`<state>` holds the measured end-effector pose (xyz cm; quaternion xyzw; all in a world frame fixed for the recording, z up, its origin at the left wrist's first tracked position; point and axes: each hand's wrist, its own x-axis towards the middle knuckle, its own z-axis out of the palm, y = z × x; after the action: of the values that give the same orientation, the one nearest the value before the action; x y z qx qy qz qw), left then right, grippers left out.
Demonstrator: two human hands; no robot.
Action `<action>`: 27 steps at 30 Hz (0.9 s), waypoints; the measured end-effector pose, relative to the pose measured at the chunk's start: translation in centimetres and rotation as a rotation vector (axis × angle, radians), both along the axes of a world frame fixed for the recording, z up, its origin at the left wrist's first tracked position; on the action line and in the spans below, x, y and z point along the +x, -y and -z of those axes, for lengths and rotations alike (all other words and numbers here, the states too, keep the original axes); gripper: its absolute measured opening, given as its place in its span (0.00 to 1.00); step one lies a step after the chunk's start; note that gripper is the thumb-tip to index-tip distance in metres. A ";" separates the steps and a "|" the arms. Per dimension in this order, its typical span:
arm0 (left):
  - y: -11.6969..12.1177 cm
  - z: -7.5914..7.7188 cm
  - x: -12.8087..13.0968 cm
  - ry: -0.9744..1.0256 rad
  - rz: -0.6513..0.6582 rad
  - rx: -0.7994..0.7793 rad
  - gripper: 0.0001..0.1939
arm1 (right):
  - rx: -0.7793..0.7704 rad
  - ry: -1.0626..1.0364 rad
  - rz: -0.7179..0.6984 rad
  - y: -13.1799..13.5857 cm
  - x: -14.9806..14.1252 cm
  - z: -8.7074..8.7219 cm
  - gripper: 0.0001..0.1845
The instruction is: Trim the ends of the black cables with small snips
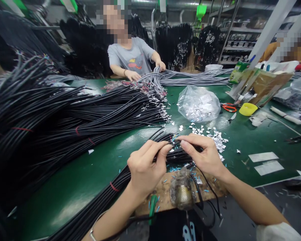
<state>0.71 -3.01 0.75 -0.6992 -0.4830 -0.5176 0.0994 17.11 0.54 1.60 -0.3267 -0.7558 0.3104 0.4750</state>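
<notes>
both hands, left hand [142, 167] and right hand [207, 155], pinch one thin round black cable [163, 139] with clenched fingers.

A: Your fingers [165, 149] cover the cable end [174, 137]; the coloured cores are too small to tell.

B: The cable bundle [40, 127] runs off the left edge.

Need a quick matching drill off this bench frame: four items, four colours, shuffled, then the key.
Items:
1. cable bundle at the left hand and right hand
2. scissors
3. small bowl
4. table top

Colours:
A. yellow
B. green
C. black
D. orange handles

Pairs: 1-C, 2-D, 3-A, 4-B
</notes>
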 end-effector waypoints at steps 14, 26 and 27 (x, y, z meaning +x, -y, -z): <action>-0.1 -0.2 0.4 0.320 0.179 -0.346 0.06 | 0.210 -0.020 0.158 0.1 0.0 1.1 0.16; -0.1 0.4 1.0 0.195 0.117 -0.117 0.03 | -0.100 -0.117 0.128 -0.4 -0.4 0.6 0.07; -0.1 0.4 1.0 0.190 0.123 -0.127 0.03 | -0.122 -0.127 0.117 -0.5 -0.4 0.5 0.06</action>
<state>1.75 -2.91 0.31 -0.6801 -0.4783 -0.5552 -0.0233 16.71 1.09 1.09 -0.3783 -0.6834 0.3478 0.5185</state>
